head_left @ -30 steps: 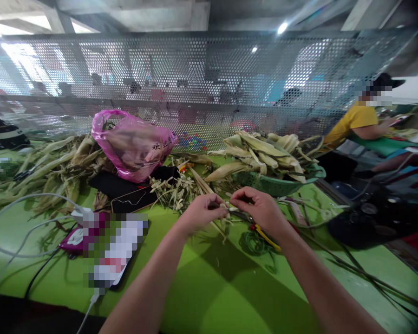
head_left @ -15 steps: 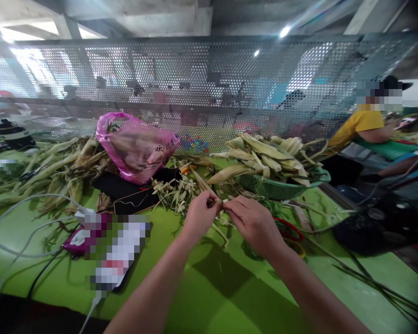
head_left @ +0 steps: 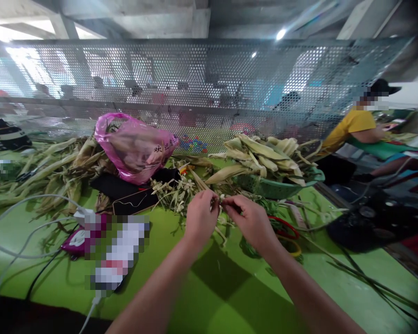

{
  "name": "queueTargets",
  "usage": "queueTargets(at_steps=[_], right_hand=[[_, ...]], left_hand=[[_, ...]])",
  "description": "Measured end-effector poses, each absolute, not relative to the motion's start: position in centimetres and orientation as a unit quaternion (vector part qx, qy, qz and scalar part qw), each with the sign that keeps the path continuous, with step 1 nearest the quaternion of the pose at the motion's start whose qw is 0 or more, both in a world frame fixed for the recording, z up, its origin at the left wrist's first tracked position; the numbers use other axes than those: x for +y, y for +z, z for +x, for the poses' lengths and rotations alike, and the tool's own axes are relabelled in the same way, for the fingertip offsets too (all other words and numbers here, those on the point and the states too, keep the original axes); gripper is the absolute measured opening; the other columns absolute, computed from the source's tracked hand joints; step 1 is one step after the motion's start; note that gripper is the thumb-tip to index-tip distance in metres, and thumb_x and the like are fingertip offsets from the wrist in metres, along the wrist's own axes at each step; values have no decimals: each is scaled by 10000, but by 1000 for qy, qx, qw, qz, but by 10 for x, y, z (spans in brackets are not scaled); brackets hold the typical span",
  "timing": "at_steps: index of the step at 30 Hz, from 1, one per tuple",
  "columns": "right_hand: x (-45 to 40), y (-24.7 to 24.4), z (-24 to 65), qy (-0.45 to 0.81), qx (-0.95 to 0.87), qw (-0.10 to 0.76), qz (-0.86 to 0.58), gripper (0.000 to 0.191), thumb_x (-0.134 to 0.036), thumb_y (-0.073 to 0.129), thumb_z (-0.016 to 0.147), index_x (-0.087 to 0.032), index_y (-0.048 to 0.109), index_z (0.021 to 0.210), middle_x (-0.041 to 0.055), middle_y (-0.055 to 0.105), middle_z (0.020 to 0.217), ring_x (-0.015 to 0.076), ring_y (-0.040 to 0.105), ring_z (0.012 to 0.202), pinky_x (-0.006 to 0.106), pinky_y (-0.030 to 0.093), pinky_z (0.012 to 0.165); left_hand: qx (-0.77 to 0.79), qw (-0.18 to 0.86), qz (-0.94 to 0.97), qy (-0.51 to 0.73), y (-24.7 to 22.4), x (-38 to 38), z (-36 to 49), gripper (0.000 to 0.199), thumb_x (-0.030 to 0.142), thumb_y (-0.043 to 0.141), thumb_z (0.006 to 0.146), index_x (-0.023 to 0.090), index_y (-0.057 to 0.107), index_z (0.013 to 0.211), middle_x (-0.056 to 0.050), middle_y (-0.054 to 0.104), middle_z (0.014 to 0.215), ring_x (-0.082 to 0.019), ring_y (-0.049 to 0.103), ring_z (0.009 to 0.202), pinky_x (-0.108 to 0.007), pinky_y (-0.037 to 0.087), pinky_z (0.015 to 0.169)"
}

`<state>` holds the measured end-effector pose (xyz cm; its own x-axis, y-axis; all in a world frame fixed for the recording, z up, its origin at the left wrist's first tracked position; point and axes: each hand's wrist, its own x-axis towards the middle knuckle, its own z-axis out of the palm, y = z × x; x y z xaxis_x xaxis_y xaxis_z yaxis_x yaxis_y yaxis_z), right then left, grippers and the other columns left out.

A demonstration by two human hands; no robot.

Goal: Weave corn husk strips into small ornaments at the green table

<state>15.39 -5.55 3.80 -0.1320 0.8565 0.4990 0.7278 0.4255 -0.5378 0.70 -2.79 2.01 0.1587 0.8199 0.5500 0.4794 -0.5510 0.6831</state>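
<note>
Above the green table (head_left: 174,283), my two hands meet with their fingertips close together. My left hand (head_left: 201,215) is closed, pinching a pale strip of corn husk (head_left: 221,235) whose loose end hangs below the fingers. My right hand (head_left: 247,215) is closed too, its thumb and forefinger pinched on a small whitish bit of the same husk piece (head_left: 222,198). The fingers hide much of what they hold. Just behind and left of my hands lies a heap of small knotted husk pieces (head_left: 174,192).
A green basket (head_left: 278,188) of dried husks stands right of centre. Behind left are a pink plastic bag (head_left: 135,146) and more husks (head_left: 55,162). A phone (head_left: 123,250), a purple power strip (head_left: 78,239) and cables lie left. Red and yellow rings (head_left: 285,227) lie by my right wrist.
My right hand has drawn slightly back and its fingers have curled more. My left hand has turned a little more upright. The view has shifted slightly.
</note>
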Motion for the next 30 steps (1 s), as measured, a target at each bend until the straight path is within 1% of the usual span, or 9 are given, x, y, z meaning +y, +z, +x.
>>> queueTargets(at_steps=[5,9,14,17,20,22,24,26,30], right_hand=[[-55,35,150,102,-711,416,-558,152,-265,522,862,-200,643,927,52,671,888,202,615,798,306,458,728],[-57,39,150,154,-685,441,-559,233,-363,501,882,-187,650,921,65,673,890,206,615,806,302,458,726],[-52,41,159,177,-653,453,-581,287,-439,550,828,-180,662,877,64,681,839,208,603,747,297,454,680],[-49,41,165,178,-646,449,-592,254,-408,554,805,-179,660,837,52,676,790,203,588,716,296,439,670],[-48,41,169,181,-649,430,-601,229,-380,546,801,-181,659,815,36,660,757,194,566,709,289,417,672],[-48,41,169,189,-647,421,-607,223,-371,548,796,-180,661,812,29,648,735,188,553,697,283,404,659],[-48,41,168,200,-640,423,-609,219,-361,552,785,-176,664,814,28,646,732,185,549,694,280,398,654],[-47,41,167,215,-634,429,-606,222,-362,555,775,-172,664,808,27,641,718,182,544,687,277,395,647],[-45,39,167,242,-624,441,-598,228,-376,570,761,-167,660,780,14,610,672,159,507,638,264,376,608]], left_hand=[[434,109,767,460,21,-37,12,141,135,416,879,191,546,880,-67,572,892,-192,517,882,-307,415,788],[409,89,802,427,22,-42,14,199,82,427,843,185,544,966,-79,577,947,-207,517,909,-339,439,804],[369,133,821,414,25,-39,13,431,78,520,723,151,525,1147,-112,592,1081,-239,529,1026,-374,452,891],[347,200,821,407,31,-35,8,442,132,511,745,165,543,1185,-98,607,1123,-220,553,1038,-346,444,933],[371,279,792,397,38,-31,2,359,164,407,830,169,605,1130,-88,628,1127,-194,564,1049,-321,421,964],[382,313,776,391,40,-27,-2,371,147,400,821,163,616,1123,-90,627,1132,-190,562,1052,-315,414,965],[384,333,771,383,38,-23,-4,389,108,437,770,157,622,1108,-87,636,1071,-181,583,970,-299,442,901],[391,325,771,384,34,-20,-5,361,89,466,739,150,635,1052,-78,643,983,-171,588,882,-286,455,826],[425,258,772,397,32,-17,-8,138,135,529,763,174,645,828,-36,639,815,-159,562,765,-276,421,726]])
